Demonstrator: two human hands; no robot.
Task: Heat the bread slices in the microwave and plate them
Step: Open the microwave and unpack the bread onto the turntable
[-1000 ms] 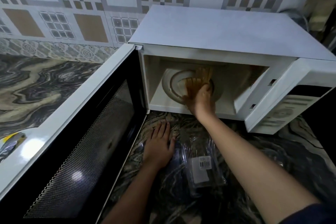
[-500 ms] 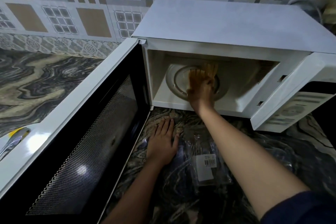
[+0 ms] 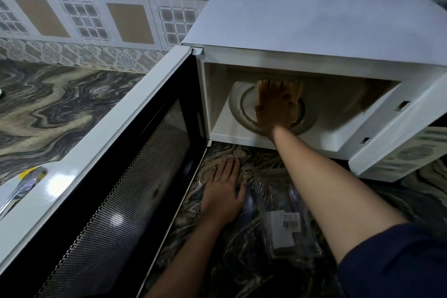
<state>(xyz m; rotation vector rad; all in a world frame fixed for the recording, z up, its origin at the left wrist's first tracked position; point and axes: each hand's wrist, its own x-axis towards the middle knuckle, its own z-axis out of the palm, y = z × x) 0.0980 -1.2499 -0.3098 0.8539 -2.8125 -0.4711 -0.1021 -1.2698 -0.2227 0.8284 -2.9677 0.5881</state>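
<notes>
The white microwave stands on the marble counter with its door swung wide open to the left. Inside, a glass turntable plate lies on the cavity floor. My right hand reaches into the cavity and lies over a stack of tan bread slices on that plate, thumb at the stack's left edge, fingers spread across the top. Most of the bread is hidden under the hand. My left hand rests flat on the counter in front of the microwave, fingers apart, holding nothing.
An empty clear plastic wrapper with a barcode label lies on the counter under my right forearm, beside my left hand. The open door blocks the counter's left side. The control panel juts out at the right. A tiled wall runs behind.
My right hand has pushed the bread slices deeper into the cavity and lowered them onto the turntable plate. My left hand has stayed flat on the counter.
</notes>
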